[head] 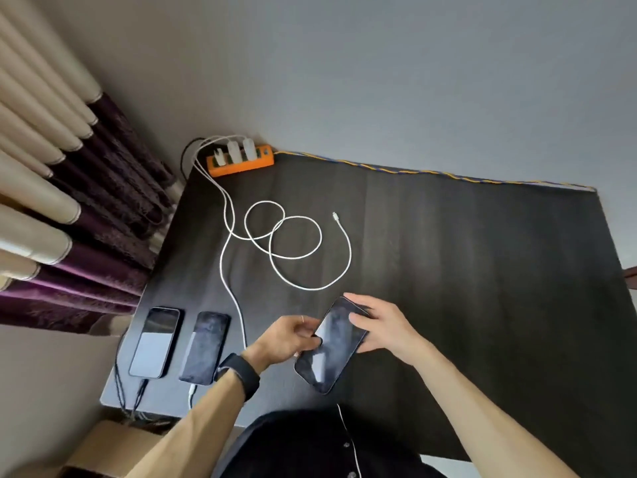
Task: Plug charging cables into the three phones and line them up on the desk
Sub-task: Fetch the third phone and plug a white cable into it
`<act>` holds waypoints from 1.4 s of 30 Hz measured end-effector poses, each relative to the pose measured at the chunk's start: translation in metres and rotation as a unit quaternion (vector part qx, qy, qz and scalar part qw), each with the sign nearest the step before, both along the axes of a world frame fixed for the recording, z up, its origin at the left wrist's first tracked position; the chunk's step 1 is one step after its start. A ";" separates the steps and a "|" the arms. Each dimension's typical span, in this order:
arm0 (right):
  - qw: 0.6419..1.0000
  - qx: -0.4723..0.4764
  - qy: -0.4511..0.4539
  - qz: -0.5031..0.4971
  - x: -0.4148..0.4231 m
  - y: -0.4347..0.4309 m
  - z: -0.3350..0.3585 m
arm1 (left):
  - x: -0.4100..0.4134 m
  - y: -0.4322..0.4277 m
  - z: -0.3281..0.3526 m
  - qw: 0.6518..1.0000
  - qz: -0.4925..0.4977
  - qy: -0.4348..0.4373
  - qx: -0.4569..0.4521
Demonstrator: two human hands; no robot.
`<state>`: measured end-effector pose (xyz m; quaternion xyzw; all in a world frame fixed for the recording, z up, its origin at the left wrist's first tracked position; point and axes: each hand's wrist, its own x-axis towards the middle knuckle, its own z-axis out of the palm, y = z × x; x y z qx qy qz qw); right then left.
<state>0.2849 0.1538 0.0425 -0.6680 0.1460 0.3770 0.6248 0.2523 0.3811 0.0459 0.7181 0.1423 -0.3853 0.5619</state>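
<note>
Two phones lie side by side at the desk's near left: one with a lit grey screen on a dark cable, one dark with a white plug at its near end. I hold a third dark phone tilted above the black desk. My left hand grips its left edge and my right hand holds its far right side. A loose white cable coils behind it, its free plug lying bare on the desk.
An orange power strip with three white chargers sits at the desk's far left corner against the wall. Purple and cream curtains hang at the left. A cardboard box stands below the desk's near left corner.
</note>
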 end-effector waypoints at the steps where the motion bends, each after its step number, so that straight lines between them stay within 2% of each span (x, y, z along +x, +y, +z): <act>1: 1.000 0.002 0.006 0.009 0.005 0.014 -0.001 | -0.002 0.013 -0.001 1.000 0.023 0.008 -0.015; 3: 0.999 -0.021 0.019 0.033 0.019 0.040 -0.005 | -0.004 0.037 -0.002 0.996 0.071 0.035 -0.051; 8: 0.971 -0.202 0.002 0.125 0.070 0.073 -0.022 | -0.005 0.071 -0.014 0.973 0.209 0.070 -0.064; 10: 0.937 -0.313 -0.052 0.143 0.103 0.076 -0.035 | -0.007 0.086 -0.024 0.954 0.280 0.077 -0.068; 12: 0.907 -0.393 -0.092 0.119 0.131 0.066 -0.046 | -0.011 0.096 -0.026 0.930 0.346 0.082 -0.091; 14: 0.882 -0.443 -0.109 0.118 0.161 0.069 -0.063 | -0.012 0.112 -0.030 0.908 0.393 0.084 -0.116; 18: 0.822 -0.530 -0.115 0.176 0.190 0.081 -0.081 | -0.013 0.132 -0.031 0.870 0.458 0.081 -0.163; 21: 0.764 -0.575 -0.138 0.261 0.180 0.093 -0.087 | -0.014 0.143 -0.031 0.862 0.466 0.074 -0.185; 22: 0.755 -0.577 -0.134 0.283 0.171 0.096 -0.090 | -0.015 0.146 -0.033 0.861 0.467 0.072 -0.187; 23: 0.759 -0.572 -0.122 0.286 0.160 0.099 -0.091 | -0.016 0.148 -0.033 0.860 0.469 0.072 -0.189; 25: 0.791 -0.552 -0.091 0.247 0.137 0.101 -0.093 | -0.013 0.146 -0.029 0.859 0.467 0.078 -0.195; 29: 0.908 -0.410 -0.057 0.061 0.089 0.093 -0.076 | -0.005 0.137 -0.030 0.850 0.474 0.095 -0.211; 31: 0.941 -0.335 -0.049 -0.018 0.065 0.084 -0.058 | 0.002 0.133 -0.034 0.845 0.475 0.101 -0.222; 34: 0.956 -0.261 -0.069 -0.118 0.032 0.072 -0.029 | 0.009 0.119 -0.031 0.850 0.455 0.107 -0.242; 36: 0.956 -0.229 -0.104 -0.149 0.009 0.065 -0.008 | 0.008 0.106 -0.028 0.847 0.443 0.109 -0.272; 42: 0.938 -0.244 -0.205 -0.133 -0.054 0.056 0.045 | -0.009 0.066 -0.003 0.852 0.404 0.105 -0.316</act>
